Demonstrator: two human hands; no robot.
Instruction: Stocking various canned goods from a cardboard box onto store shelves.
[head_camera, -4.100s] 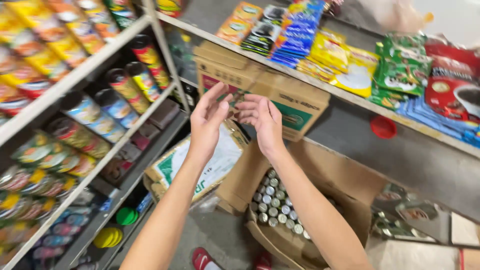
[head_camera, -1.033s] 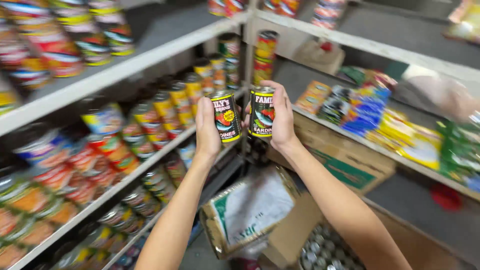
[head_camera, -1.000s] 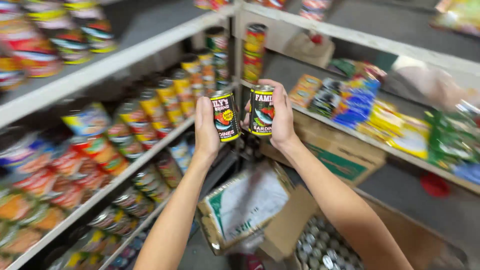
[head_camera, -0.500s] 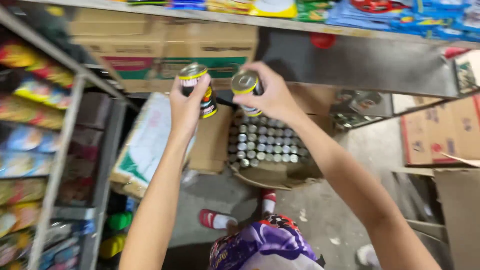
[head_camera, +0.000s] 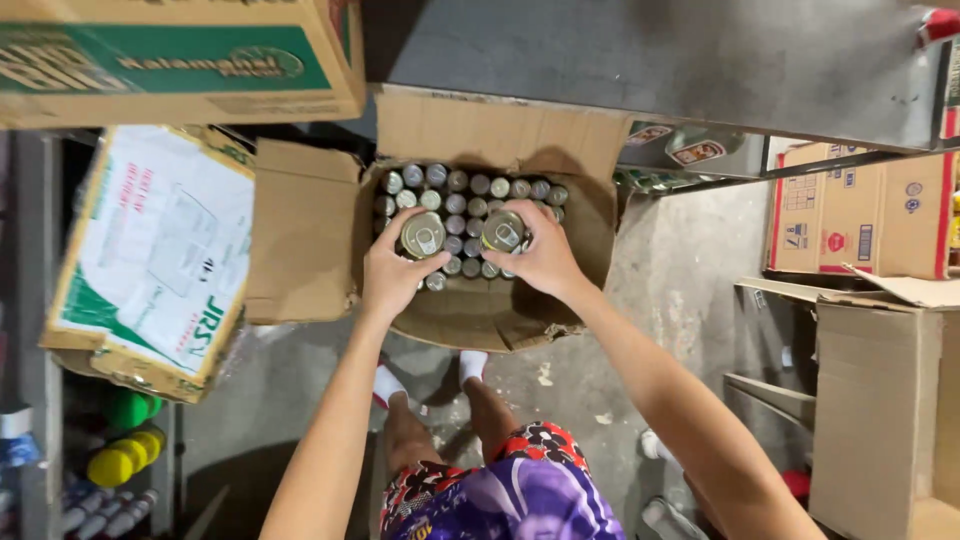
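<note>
Hands hold one tin can apiece above an open cardboard box (head_camera: 480, 310) of packed cans (head_camera: 470, 195): the left hand (head_camera: 395, 270) wraps a gold-lidded can (head_camera: 423, 236), the right hand (head_camera: 545, 260) grips a second can (head_camera: 502, 232) just beside it. A white printed carton (head_camera: 150, 260) sits left of the box; stacked red-and-brown cartons (head_camera: 860, 210) stand to its right.

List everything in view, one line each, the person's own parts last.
Open carton: one, brown, floor centre, flaps spread.
Cans in carton: many, silver tops, packed in rows.
Held cans: two, gold tops, one per hand, over the carton.
White carton: one, white with green and red print, left.
Shelf carton: one, brown and green, top left.
Side cartons: several, brown, right.
Left hand: grips one can.
Right hand: grips the other.
</note>
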